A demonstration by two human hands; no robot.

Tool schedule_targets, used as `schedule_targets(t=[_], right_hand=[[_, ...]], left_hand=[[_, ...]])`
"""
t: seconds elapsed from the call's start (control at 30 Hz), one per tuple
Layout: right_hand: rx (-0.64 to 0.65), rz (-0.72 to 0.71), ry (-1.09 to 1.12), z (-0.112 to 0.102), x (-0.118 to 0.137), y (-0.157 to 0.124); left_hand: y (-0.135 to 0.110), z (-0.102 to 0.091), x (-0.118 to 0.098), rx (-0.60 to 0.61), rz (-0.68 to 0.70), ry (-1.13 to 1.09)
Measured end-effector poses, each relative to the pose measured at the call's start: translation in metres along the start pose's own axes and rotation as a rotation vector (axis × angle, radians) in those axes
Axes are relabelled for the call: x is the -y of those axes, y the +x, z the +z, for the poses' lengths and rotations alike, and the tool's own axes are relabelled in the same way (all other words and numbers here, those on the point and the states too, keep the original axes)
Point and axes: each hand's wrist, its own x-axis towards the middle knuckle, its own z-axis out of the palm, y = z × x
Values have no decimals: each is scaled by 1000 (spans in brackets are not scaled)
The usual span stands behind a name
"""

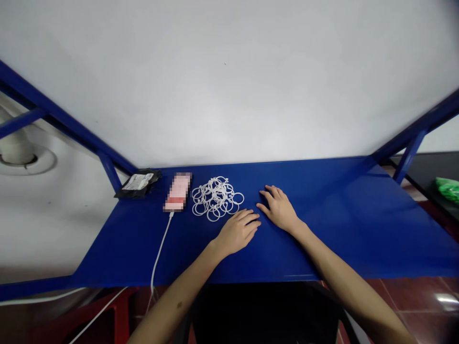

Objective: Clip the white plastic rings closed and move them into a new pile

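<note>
Both my hands lie palm down on a blue table (340,215). My left hand (238,231) rests flat with its fingers stretched out, just right of and below a heap of several white plastic rings (216,198). My right hand (278,208) lies flat beside it, fingers spread and pointing toward the wall. Neither hand holds anything. The rings lie loose in a pile, not touched by either hand.
Left of the rings lies a phone (178,191) with a white cable (159,248) running off the table's front edge. A black packet with a white label (138,183) sits at the back left corner. Blue frame bars rise at both sides. A green object (448,188) lies far right.
</note>
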Motion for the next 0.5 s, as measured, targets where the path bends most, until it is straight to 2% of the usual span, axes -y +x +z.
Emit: schedule_targets(t=[0.5], right_hand=[[5,7,-3,-1,1,0]], left_hand=[[0,0,0,0,2,-5]])
